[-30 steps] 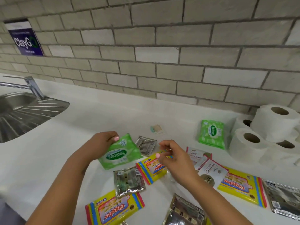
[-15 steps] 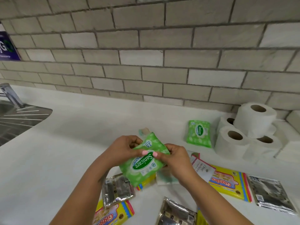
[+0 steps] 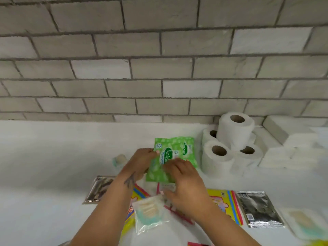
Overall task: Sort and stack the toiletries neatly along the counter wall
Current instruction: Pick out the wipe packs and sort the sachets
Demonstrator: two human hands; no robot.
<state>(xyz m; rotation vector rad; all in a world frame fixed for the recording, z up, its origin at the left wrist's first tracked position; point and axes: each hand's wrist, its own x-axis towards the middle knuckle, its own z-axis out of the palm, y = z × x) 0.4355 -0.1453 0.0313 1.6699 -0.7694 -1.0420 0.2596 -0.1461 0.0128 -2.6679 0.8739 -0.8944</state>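
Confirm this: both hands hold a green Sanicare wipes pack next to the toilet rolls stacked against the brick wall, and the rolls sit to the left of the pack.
One detail is wrong. In the head view the toilet rolls sit to the right of the green Sanicare pack, not the left. The rest stands: the left hand and right hand both hold the pack, and the rolls are stacked against the brick wall.

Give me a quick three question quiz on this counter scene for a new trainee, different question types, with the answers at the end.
1. True or false: the toilet rolls sit against the brick wall.
2. The green wipes pack in the hands overlaps: A) a second green pack, B) a silver sachet, C) a toilet roll.
3. Fill in: the left hand holds the pack's ___ edge.

Key: 1 true; 2 A; 3 left.
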